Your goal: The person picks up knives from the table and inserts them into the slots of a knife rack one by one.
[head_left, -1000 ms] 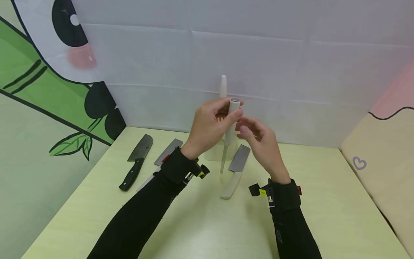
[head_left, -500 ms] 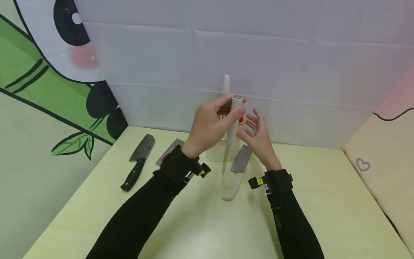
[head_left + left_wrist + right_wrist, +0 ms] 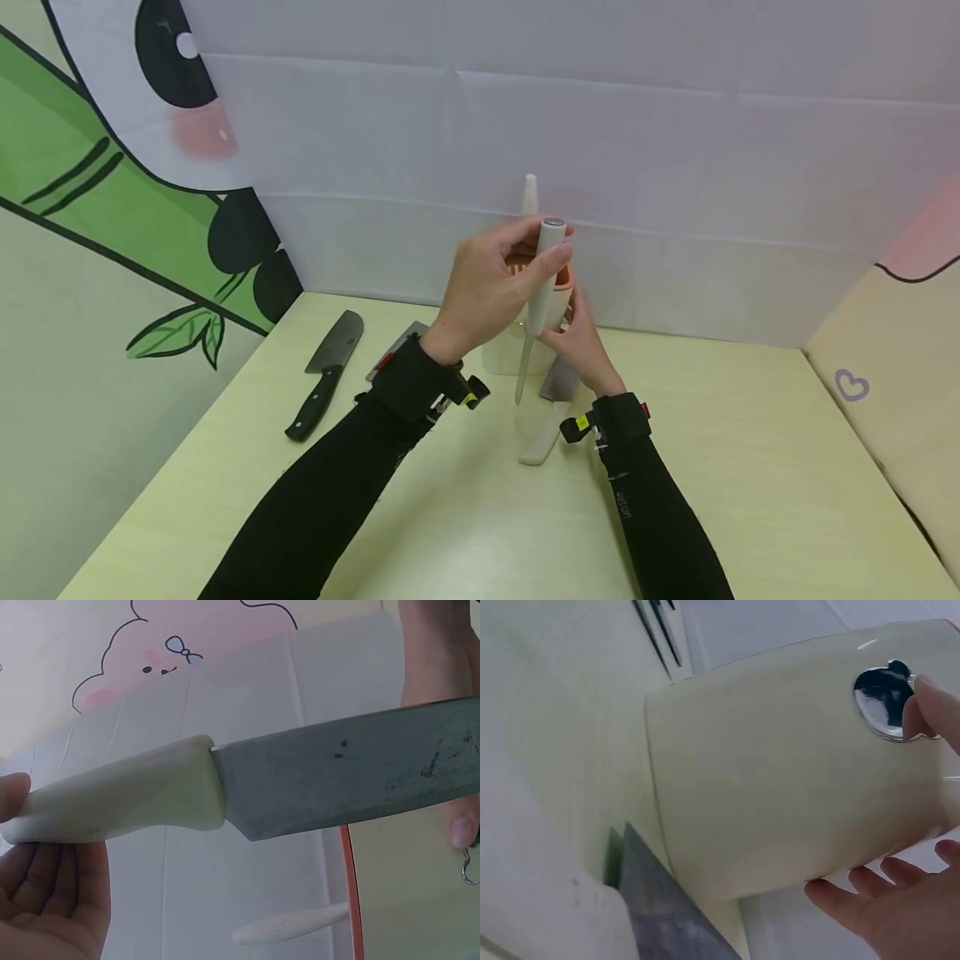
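With thumb and fingertips, my left hand [image 3: 487,283] pinches the white handle of a kitchen knife [image 3: 337,772] near its butt. In the head view the knife is upright, blade down, in front of a cream knife holder [image 3: 780,765] with an orange slotted top. My right hand [image 3: 585,350] holds the holder's right side. In the right wrist view its thumb lies on the shiny apple-shaped badge [image 3: 885,701] and its fingers touch the side wall. A white handle [image 3: 530,196] sticks up at the back of the holder, partly hidden by my left hand.
A black-handled knife [image 3: 324,379] lies at the left of the table [image 3: 465,517]. Another blade [image 3: 393,346] lies partly under my left arm. A white-handled cleaver [image 3: 543,433] lies in front of the holder. The patterned wall covering [image 3: 360,150] rises behind the table.
My right hand has moved from beside the held knife, spread its fingers, and come down onto the holder's right side. My left hand keeps the knife in nearly the same place.
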Available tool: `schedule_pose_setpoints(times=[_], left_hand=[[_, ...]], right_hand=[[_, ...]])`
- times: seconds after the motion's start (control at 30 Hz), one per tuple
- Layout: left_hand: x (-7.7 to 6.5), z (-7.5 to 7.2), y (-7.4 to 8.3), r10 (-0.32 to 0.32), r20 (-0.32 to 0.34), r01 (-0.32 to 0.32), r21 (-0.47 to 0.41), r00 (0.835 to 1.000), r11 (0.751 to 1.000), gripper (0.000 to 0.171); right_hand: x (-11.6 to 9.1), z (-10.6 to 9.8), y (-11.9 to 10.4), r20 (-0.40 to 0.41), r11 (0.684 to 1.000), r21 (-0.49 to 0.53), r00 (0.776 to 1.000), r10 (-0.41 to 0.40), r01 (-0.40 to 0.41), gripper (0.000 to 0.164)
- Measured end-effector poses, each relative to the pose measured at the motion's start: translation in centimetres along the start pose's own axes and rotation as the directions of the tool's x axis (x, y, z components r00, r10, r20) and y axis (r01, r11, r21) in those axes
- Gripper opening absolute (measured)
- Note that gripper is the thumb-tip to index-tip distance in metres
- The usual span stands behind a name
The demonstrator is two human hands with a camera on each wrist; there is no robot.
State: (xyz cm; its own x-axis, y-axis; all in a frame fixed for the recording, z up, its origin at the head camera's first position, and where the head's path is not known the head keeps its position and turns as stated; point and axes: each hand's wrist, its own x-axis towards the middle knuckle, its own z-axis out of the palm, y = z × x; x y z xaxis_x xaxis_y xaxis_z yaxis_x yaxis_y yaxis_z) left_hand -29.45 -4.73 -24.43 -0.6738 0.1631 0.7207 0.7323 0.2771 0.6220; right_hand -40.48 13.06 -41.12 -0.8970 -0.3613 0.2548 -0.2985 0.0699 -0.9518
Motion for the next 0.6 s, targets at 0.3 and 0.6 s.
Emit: schedule_pose_setpoints(times=[0.3, 0.6], left_hand=[[0.0, -0.2, -0.1, 0.009, -0.005, -0.009, 0.006, 1.000, 1.000, 0.028], [0.3, -0.6, -0.1, 0.013, -0.005, -0.013, 0.014, 1.000, 1.000, 0.029]], right_hand=[[0.4, 1.5, 0.6, -0.013, 0.999, -0.011, 0.999, -0.032, 0.031, 0.096], [0.6, 1.5, 1.4, 0.001, 0.999, -0.005, 0.999, -0.036, 0.036, 0.094]])
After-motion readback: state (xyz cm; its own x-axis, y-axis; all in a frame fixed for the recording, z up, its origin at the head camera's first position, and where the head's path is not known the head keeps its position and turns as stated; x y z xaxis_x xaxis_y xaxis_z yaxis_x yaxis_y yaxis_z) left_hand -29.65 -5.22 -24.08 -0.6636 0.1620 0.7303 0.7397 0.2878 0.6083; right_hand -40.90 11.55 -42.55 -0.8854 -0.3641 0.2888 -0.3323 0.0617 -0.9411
